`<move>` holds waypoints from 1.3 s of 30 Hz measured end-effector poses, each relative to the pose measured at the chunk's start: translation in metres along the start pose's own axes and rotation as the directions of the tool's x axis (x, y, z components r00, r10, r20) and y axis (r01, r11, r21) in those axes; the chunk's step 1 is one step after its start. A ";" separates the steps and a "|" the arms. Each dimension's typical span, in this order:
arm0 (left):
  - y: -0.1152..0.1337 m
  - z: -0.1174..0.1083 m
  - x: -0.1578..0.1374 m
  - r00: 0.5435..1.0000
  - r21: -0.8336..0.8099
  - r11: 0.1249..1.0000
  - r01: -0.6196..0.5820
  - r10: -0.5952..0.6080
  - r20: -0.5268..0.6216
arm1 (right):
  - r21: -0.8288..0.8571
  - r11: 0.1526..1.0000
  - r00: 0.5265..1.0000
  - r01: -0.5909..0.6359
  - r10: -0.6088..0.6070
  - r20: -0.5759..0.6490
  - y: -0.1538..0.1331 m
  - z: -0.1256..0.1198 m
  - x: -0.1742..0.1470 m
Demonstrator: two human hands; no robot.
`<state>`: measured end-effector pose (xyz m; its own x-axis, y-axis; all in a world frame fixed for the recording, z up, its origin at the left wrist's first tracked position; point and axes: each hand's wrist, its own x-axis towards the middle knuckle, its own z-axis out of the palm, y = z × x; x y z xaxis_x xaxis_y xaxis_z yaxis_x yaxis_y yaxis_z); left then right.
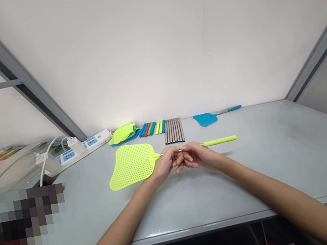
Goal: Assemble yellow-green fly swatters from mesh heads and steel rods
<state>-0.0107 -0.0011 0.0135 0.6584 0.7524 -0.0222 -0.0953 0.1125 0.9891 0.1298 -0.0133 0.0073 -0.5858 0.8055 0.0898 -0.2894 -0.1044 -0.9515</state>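
A yellow-green fly swatter [134,165] is held crosswise above the table, its perforated head to the left and its yellow grip to the right. My left hand [167,161] pinches the thin metal rod near the head. Close beside it, my right hand [199,155] pinches the same rod near the grip. The two hands meet at the middle of the rod, thumbs on top and other fingers curled below. Part of the rod is hidden by the fingers.
Along the back of the grey table [267,163] lie stacked swatter heads [124,133], several coloured grips [148,129], several metal tubes [173,131] and a blue fly swatter [206,119]. A power strip [97,139] with cables sits at the left, near plastic bags [11,169].
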 end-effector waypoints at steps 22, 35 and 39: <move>0.003 0.003 0.001 0.998 0.006 1.000 -0.010 0.010 -0.058 | 0.032 0.999 0.994 0.038 -0.035 -0.103 0.004 0.000 0.003; 0.014 0.012 0.000 0.988 -0.134 0.991 0.001 -0.022 -0.151 | 0.036 0.999 0.997 0.007 -0.005 -0.075 -0.015 0.001 0.002; 0.017 0.014 0.000 0.989 -0.132 0.991 0.009 -0.029 -0.146 | -0.005 1.000 0.996 0.018 -0.018 -0.083 -0.017 -0.002 0.001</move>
<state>-0.0023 -0.0084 0.0326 0.5450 0.8354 -0.0716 -0.1869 0.2043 0.9609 0.1357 -0.0092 0.0232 -0.5153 0.8530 0.0823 -0.2962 -0.0871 -0.9511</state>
